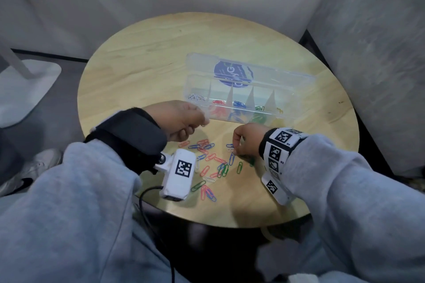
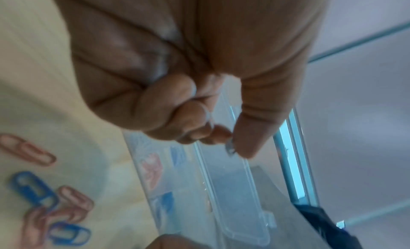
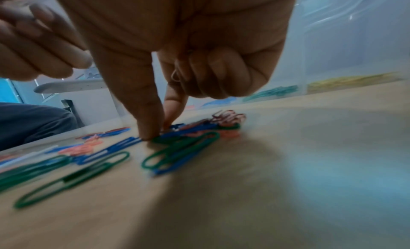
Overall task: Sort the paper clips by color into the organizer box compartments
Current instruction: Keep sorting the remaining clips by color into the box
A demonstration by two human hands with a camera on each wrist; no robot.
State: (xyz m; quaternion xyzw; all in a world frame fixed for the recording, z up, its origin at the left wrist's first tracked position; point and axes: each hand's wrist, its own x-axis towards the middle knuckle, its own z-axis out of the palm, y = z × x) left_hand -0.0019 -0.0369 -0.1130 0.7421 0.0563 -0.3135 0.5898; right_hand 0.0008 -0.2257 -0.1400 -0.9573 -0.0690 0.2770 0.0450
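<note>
Dozens of loose plastic-coated paper clips (image 1: 212, 163) in red, blue, green and white are seen scattered on the near part of the round pale wooden table (image 1: 142, 57), between the two grey-sleeved forearms. The right hand (image 1: 247, 139) is lowered onto the right edge of this scatter; its thumb and index fingertips (image 3: 148, 130) are pressed down together at a green paper clip (image 3: 179, 150) lying over a blue one, while the other fingers are curled into the palm. Whether that clip is actually pinched cannot be told through the blur. A band of black-and-white square markers (image 1: 279, 145) is worn on the right wrist, and a white marker-bearing camera block (image 1: 179, 173) is strapped to the left.

The left hand (image 1: 181, 119) is held above the table just beyond the scatter, at the near left end of the box, its fingers curled and a small pale clip (image 2: 230, 149) pinched between thumb and index finger.

Farther back, the clear plastic organizer box (image 1: 243, 99) is seen with its lid open. Its compartments are filled, left to right, with white, red, blue, green and yellow clips.
</note>
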